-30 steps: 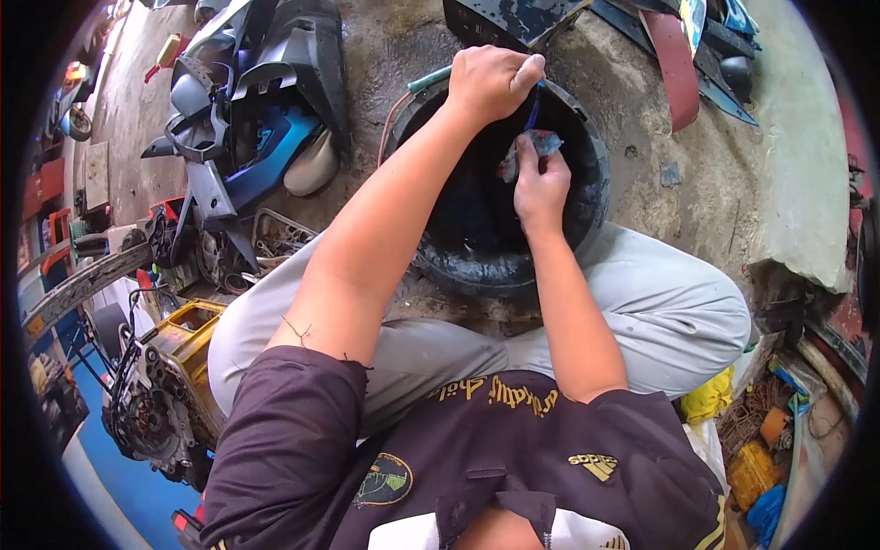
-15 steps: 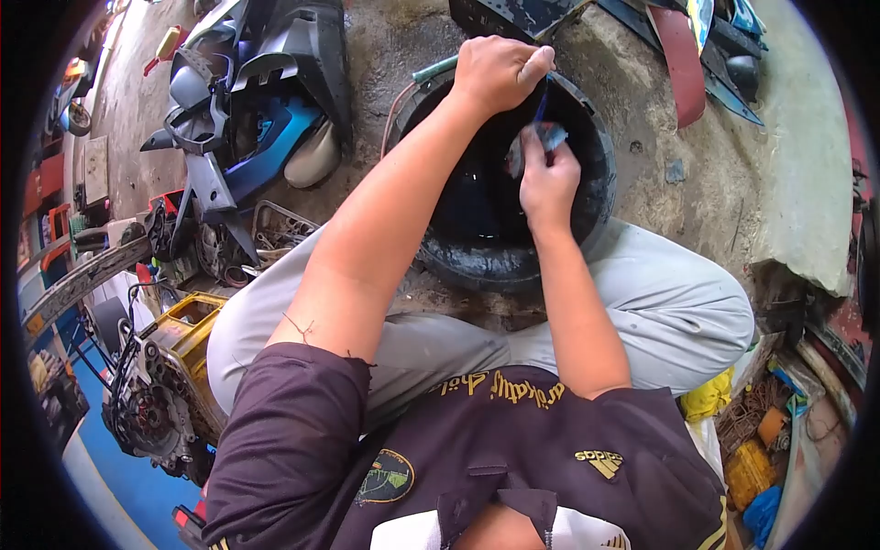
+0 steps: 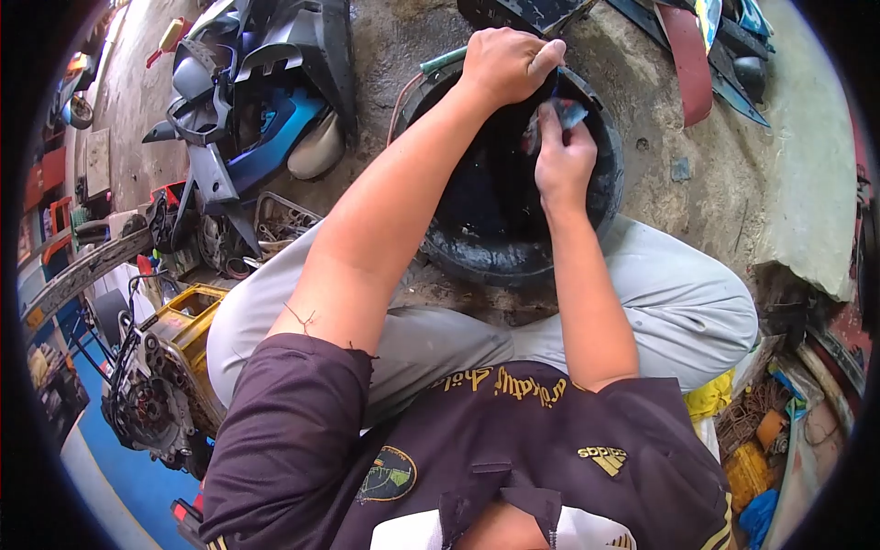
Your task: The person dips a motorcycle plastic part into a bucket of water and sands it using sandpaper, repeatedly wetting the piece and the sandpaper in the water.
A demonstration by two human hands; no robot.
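Note:
A black round tub (image 3: pixel 490 261) with dark liquid stands in front of my crossed legs. My left hand (image 3: pixel 509 66) is closed in a fist above its far rim. A narrow dark blue strip (image 3: pixel 556 84) shows just below that fist; the rest of what it grips is hidden. My right hand (image 3: pixel 566 165) is over the tub, fingers pinched on a crumpled pale blue scrap (image 3: pixel 572 114), whose material is blurred. Something reddish shows beside these fingers, too smeared to name.
Black and blue motorbike body panels (image 3: pixel 275 137) lie to the left. Near my left knee are a greasy engine (image 3: pixel 160 394) and a yellow crate (image 3: pixel 194 312). A green tube (image 3: pixel 444 61) touches the tub's far rim. Red and blue panels (image 3: pixel 684 64) lie at the far right.
Both hands have shifted slightly right in the view, and so has the tub. My right hand with the pale blue scrap is a little higher, closer to my left fist.

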